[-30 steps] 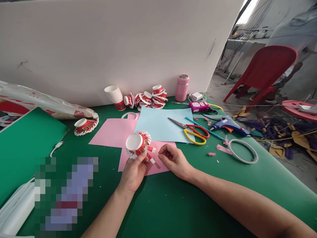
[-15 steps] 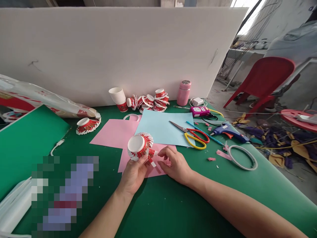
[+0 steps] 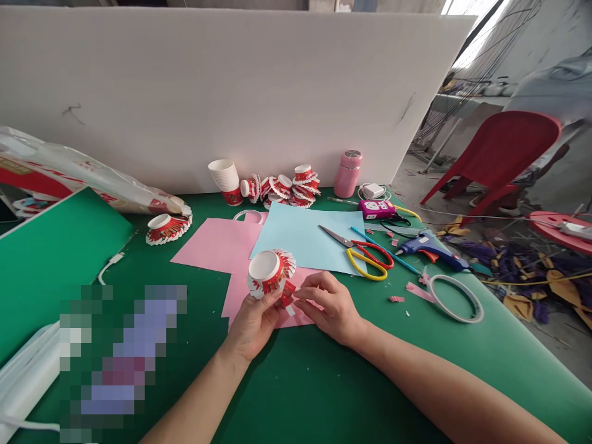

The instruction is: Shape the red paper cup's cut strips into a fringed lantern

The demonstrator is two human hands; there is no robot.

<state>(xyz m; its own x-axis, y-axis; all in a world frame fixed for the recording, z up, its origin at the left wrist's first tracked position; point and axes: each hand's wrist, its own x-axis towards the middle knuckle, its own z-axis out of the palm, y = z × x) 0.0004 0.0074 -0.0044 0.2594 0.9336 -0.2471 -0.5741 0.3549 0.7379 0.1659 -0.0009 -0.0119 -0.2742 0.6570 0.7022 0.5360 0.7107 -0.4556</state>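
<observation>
My left hand (image 3: 253,324) is closed round a red-and-white paper cup (image 3: 269,272) whose side is cut into fringed strips, its white base turned towards me. My right hand (image 3: 330,306) pinches one of the cup's red strips just right of the left fingers. Both hands hover over a pink paper sheet (image 3: 240,295) on the green table (image 3: 324,382). A light blue sheet (image 3: 300,237) lies just behind the cup.
Red-and-yellow scissors (image 3: 363,254), a blue glue gun (image 3: 428,245) and a ring of tape (image 3: 456,298) lie to the right. More cut cups (image 3: 289,188), a cup stack (image 3: 225,180) and a pink bottle (image 3: 348,173) stand against the white board. Another cut cup (image 3: 167,228) sits left.
My right hand has moved left to the cup and taken hold of a strip. The cup has shifted slightly to the right in my left hand.
</observation>
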